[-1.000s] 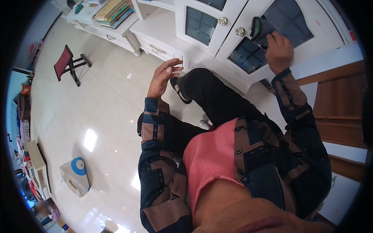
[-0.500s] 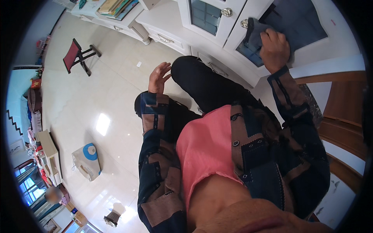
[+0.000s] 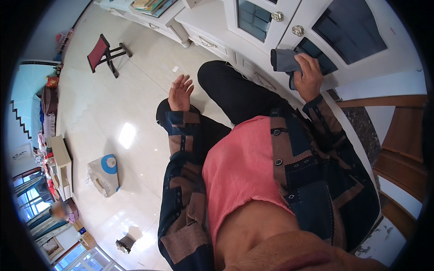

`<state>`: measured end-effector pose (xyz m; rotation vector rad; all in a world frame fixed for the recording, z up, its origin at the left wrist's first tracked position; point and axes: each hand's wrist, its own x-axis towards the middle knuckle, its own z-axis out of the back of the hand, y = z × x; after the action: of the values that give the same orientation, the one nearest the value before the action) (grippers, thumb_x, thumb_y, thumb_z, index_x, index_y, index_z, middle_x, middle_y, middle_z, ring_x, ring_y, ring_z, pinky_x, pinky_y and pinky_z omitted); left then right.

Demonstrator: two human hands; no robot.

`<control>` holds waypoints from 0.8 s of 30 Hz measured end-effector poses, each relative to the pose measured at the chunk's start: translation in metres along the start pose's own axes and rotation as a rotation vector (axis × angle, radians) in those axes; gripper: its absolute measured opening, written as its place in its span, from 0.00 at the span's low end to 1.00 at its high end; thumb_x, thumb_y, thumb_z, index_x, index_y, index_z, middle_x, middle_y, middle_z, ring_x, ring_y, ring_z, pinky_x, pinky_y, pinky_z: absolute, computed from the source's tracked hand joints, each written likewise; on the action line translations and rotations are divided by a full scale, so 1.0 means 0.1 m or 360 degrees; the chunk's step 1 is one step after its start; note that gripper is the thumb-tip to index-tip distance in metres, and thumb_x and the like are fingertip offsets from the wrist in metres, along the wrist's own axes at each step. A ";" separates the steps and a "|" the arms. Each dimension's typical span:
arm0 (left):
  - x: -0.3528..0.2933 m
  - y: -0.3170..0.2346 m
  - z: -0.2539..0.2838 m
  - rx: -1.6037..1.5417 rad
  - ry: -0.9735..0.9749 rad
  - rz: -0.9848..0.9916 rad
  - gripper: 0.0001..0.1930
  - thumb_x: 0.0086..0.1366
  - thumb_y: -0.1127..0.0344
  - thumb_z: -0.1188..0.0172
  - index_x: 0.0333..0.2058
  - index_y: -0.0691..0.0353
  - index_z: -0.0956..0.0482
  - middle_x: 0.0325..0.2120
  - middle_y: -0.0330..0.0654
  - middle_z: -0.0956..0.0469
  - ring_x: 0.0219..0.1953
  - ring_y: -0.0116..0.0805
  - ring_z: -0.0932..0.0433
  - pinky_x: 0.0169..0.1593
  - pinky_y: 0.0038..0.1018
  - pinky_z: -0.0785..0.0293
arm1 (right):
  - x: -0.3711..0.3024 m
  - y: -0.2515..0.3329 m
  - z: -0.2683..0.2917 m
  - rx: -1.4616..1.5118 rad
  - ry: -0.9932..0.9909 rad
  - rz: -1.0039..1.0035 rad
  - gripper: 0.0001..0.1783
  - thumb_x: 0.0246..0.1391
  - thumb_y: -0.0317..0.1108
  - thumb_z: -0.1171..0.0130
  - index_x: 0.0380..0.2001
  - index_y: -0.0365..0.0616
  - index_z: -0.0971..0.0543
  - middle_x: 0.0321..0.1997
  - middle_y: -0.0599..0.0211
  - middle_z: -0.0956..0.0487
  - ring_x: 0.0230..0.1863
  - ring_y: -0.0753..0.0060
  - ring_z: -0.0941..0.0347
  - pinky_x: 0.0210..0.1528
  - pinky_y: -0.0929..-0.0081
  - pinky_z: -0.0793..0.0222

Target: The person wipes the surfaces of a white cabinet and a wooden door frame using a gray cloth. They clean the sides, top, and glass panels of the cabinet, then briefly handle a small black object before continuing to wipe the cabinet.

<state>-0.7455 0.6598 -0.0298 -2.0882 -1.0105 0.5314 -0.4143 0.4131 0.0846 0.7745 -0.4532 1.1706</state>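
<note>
A grey cloth with a dark edge [image 3: 284, 60] is gripped in my right hand [image 3: 309, 77]. It is against or just in front of the lower part of a white cabinet door [image 3: 289, 45] with dark glass panes [image 3: 349, 30]; I cannot tell whether it touches. A round metal knob [image 3: 297, 30] sits on that door, above the cloth. My left hand [image 3: 181, 93] is raised over my left knee with its fingers apart, holding nothing.
White drawers with a metal handle [image 3: 206, 41] adjoin the cabinet, and books [image 3: 153, 6] lie on top farther left. A red folding stool [image 3: 100, 53], a pale bag [image 3: 100, 178] and a small basket-like object [image 3: 125, 244] stand on the tiled floor [image 3: 140, 95]. Brown wooden furniture [image 3: 402, 140] is at right.
My right hand has drawn the cloth down and left, away from the upper glass and knob. My left hand's fingers have spread a little. The whole view has shifted slightly.
</note>
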 end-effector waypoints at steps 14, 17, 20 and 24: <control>0.10 -0.13 -0.11 -0.0088 0.0038 -0.0192 0.28 0.61 0.48 0.51 0.52 0.64 0.34 0.48 0.48 0.30 0.47 0.36 0.30 0.51 0.32 0.34 | 1.61 -0.21 -0.05 -0.1223 -0.0319 0.0558 0.16 0.38 0.27 0.42 0.35 0.53 0.20 0.41 0.76 0.23 0.41 0.68 0.30 0.40 0.70 0.32; 0.12 -0.11 -0.12 -0.0098 0.0183 -0.0175 0.29 0.61 0.48 0.52 0.53 0.64 0.35 0.50 0.48 0.31 0.48 0.36 0.30 0.52 0.33 0.35 | 1.29 0.00 -0.22 -0.1138 -0.0163 0.0630 0.16 0.37 0.27 0.43 0.35 0.53 0.20 0.41 0.77 0.24 0.40 0.68 0.30 0.40 0.69 0.32; 0.18 -0.12 -0.15 -0.0089 0.0225 -0.0150 0.30 0.60 0.47 0.51 0.53 0.64 0.35 0.50 0.48 0.31 0.48 0.36 0.30 0.52 0.33 0.35 | 1.38 -0.12 -0.15 -0.0854 -0.0094 0.0710 0.17 0.36 0.25 0.44 0.35 0.52 0.20 0.41 0.77 0.24 0.40 0.67 0.30 0.40 0.69 0.32; 0.12 -0.15 -0.09 -0.0029 0.0132 -0.0144 0.31 0.59 0.46 0.51 0.53 0.64 0.35 0.49 0.47 0.31 0.48 0.36 0.30 0.52 0.32 0.35 | 1.57 0.10 0.12 -0.0792 -0.0494 0.0629 0.19 0.37 0.23 0.47 0.37 0.49 0.21 0.41 0.74 0.24 0.42 0.64 0.30 0.42 0.68 0.32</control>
<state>-0.7398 0.6721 -0.0132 -2.0523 -1.0598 0.3884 -0.3687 0.5074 0.2033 0.4370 -1.1483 1.2286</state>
